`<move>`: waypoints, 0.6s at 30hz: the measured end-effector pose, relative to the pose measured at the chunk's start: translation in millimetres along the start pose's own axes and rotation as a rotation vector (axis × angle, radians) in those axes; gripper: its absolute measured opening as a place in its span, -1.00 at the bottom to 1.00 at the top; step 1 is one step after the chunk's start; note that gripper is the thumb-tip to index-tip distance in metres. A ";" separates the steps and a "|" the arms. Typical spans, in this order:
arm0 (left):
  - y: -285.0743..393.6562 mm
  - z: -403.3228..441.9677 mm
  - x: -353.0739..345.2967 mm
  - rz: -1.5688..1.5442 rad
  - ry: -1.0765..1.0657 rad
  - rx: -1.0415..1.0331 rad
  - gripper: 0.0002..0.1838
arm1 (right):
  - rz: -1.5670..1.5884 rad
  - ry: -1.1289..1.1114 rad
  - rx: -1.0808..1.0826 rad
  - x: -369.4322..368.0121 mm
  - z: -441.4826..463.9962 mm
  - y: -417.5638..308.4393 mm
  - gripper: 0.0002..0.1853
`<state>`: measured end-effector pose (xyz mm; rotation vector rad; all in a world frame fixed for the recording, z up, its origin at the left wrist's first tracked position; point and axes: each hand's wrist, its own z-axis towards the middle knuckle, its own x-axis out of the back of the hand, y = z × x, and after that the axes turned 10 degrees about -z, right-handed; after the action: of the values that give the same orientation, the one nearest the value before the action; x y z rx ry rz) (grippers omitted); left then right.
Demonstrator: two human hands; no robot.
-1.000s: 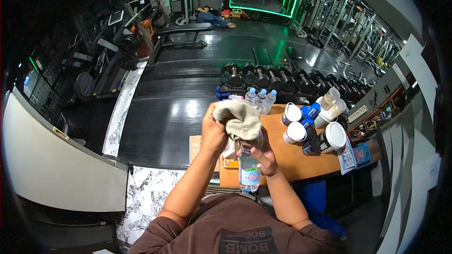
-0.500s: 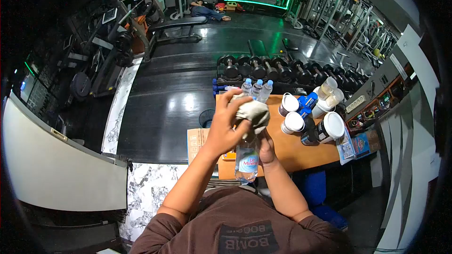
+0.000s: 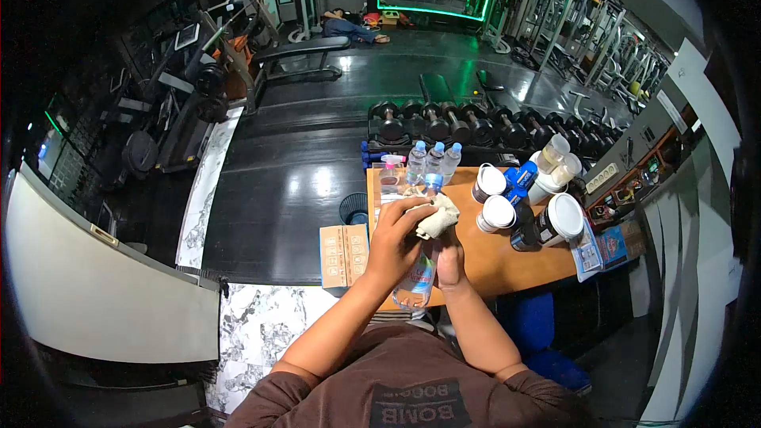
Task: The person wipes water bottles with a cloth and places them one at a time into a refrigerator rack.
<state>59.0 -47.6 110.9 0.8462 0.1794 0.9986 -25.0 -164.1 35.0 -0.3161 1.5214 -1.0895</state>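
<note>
A clear plastic water bottle [image 3: 413,292] with a pale label is held in front of my chest, its base towards me. My right hand [image 3: 449,260] is closed around its right side; some of those fingers are hidden behind it. My left hand [image 3: 399,231] is closed on a cream cloth [image 3: 438,218], which is bunched against the bottle's upper part. A blue cap [image 3: 434,181] shows just beyond the cloth. Past my hands, several blue-capped water bottles [image 3: 434,160] stand at the table's far edge, beside a spray bottle [image 3: 390,173] with a pink and white head.
White-lidded tubs [image 3: 496,213], blue boxes [image 3: 520,181] and a dark tub [image 3: 558,218] crowd the right of the wooden table [image 3: 507,273]. A cardboard box [image 3: 344,255] and a dark basket [image 3: 354,208] are at its left. Dumbbells [image 3: 436,123] line a rack behind. A person [image 3: 353,28] lies on the far floor.
My left hand and the cloth have moved down the bottle, uncovering the blue cap. My right hand still holds the bottle. The view has shifted slightly.
</note>
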 end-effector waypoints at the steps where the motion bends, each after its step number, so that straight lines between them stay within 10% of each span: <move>1: 0.3 2.2 0.6 0.001 -0.001 -0.001 -0.35 | 0.001 0.000 0.001 6.2 0.1 0.9 -0.44; 18: -5.5 24.2 8.0 -0.065 -0.041 0.042 -0.37 | -0.462 -0.004 0.054 -7.1 -2.5 -10.5 -0.35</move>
<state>79.1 -55.9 125.3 0.8934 0.1922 0.9189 -29.1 -163.4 47.3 -0.6539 1.4477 -1.4850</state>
